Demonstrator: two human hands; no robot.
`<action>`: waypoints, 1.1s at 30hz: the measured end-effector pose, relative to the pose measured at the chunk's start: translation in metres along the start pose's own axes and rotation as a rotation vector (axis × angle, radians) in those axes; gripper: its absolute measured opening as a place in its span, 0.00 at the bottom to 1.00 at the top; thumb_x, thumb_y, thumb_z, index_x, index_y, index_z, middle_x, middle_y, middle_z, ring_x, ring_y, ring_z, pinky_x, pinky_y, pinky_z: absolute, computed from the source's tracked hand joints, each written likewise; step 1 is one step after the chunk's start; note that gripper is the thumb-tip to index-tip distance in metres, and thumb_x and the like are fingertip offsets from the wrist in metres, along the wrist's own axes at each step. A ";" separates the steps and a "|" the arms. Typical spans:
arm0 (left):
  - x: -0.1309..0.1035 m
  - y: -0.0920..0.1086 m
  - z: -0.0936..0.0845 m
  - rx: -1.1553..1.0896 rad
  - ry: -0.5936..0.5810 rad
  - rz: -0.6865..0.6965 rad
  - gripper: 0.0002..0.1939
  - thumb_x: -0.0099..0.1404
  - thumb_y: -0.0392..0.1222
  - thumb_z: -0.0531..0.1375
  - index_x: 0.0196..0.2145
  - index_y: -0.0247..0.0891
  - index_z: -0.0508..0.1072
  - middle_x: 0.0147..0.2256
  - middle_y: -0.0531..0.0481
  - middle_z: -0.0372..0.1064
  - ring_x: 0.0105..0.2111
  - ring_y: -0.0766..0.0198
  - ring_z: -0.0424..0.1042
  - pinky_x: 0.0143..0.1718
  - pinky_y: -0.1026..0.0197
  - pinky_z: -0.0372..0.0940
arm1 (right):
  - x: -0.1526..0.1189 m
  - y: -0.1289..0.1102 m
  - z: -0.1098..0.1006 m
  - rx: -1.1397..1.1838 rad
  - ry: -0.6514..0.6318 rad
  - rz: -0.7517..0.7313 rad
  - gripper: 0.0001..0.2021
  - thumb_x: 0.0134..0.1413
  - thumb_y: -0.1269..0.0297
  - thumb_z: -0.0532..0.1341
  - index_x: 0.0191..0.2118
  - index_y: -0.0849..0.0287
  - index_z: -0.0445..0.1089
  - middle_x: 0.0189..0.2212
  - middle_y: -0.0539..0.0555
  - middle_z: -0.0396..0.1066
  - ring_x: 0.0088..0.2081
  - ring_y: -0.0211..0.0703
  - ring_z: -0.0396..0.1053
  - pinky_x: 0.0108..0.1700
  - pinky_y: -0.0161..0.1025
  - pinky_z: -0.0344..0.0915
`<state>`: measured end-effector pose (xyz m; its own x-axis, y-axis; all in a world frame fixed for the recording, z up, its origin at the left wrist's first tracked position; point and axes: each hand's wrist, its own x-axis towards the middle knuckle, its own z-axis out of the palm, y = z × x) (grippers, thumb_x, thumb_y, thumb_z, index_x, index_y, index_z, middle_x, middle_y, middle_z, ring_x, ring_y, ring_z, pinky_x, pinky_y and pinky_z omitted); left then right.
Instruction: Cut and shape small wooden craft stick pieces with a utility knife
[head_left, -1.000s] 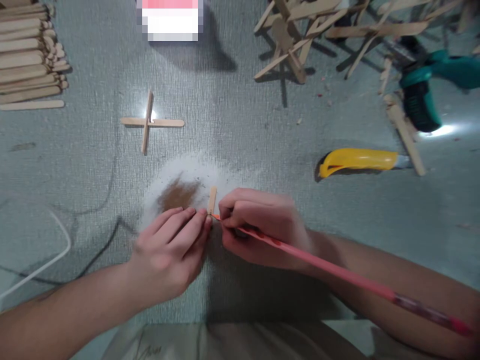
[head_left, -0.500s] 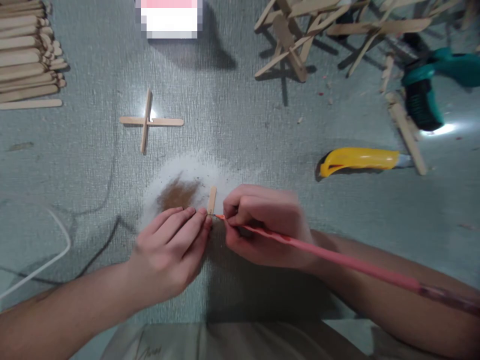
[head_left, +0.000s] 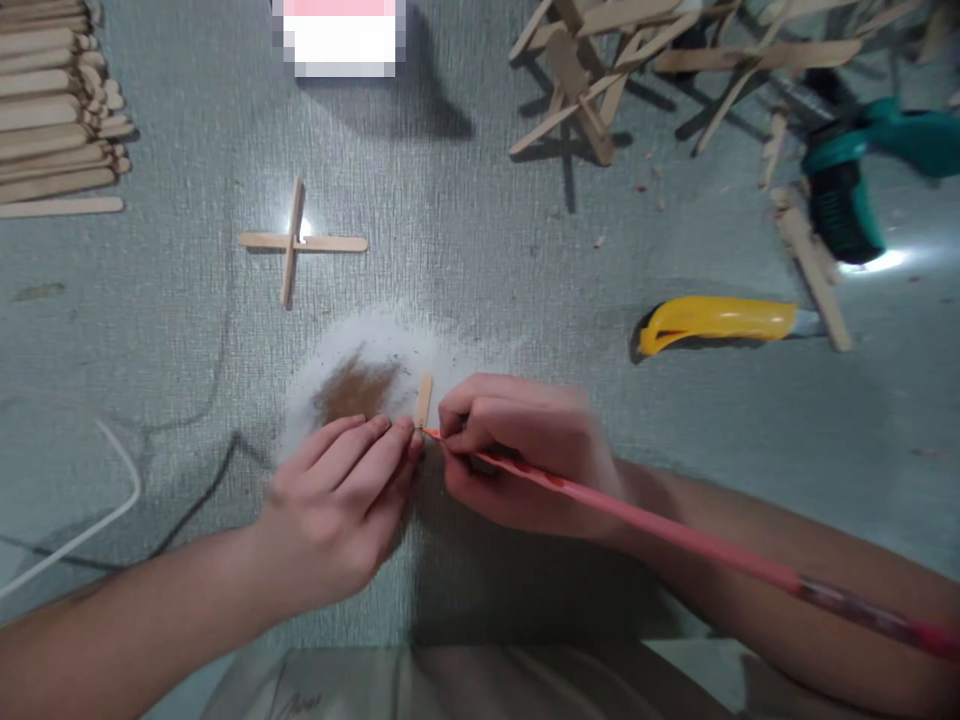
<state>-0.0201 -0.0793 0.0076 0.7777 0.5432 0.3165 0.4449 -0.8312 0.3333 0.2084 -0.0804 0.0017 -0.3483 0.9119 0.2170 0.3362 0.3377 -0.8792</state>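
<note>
Beige cloth (head_left: 450, 685) fills the bottom edge of the frame. Just above it, from the lower right, a pink pencil (head_left: 682, 530) slants in towards the centre, its far end blurred near the right edge. The right hand (head_left: 525, 455) has its fingers curled tightly about the pencil's front part, leaving only the point free. That point meets or nearly meets the lower end of a short stick (head_left: 425, 395) at the centre of the frame; the contact is too small to make out. The left hand (head_left: 345, 505), left of centre, lies palm down with fingers drawn together, index tip and thumb pinching the stick's lower end, while its upper part juts free.

Behind these fingers the table (head_left: 487, 260) bears a pale patch (head_left: 386, 330) with a brown smudge (head_left: 358, 385) in it. A white cord (head_left: 137, 480) bends at the left edge. Right of centre lies a yellow knife (head_left: 720, 318), near a loose stick (head_left: 817, 275). Left of centre and higher, two sticks form a cross (head_left: 330, 244). Teal pliers (head_left: 847, 210) rest at the upper right. Farthest off are a pile (head_left: 45, 112) of sticks at the upper left, a pixelated block (head_left: 345, 45) at the top edge, and crossed frames (head_left: 574, 90) of sticks at the upper right.
</note>
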 end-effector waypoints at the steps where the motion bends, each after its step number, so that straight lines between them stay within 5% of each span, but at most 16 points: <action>1: 0.000 0.000 0.000 0.002 -0.002 0.001 0.14 0.65 0.30 0.68 0.49 0.26 0.80 0.51 0.37 0.79 0.47 0.50 0.80 0.52 0.47 0.79 | 0.000 0.000 0.000 0.001 -0.002 0.004 0.12 0.56 0.77 0.60 0.30 0.53 0.58 0.28 0.47 0.70 0.28 0.33 0.66 0.31 0.32 0.64; 33: 0.000 0.000 0.001 0.010 -0.021 0.016 0.11 0.65 0.30 0.68 0.46 0.25 0.80 0.51 0.35 0.80 0.47 0.46 0.81 0.51 0.43 0.79 | 0.000 -0.002 0.000 0.000 0.042 0.060 0.13 0.50 0.78 0.60 0.27 0.53 0.57 0.26 0.45 0.68 0.25 0.32 0.62 0.27 0.33 0.59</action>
<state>-0.0198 -0.0799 0.0065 0.7939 0.5275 0.3025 0.4368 -0.8408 0.3198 0.2080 -0.0806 0.0033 -0.2905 0.9394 0.1819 0.3550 0.2824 -0.8912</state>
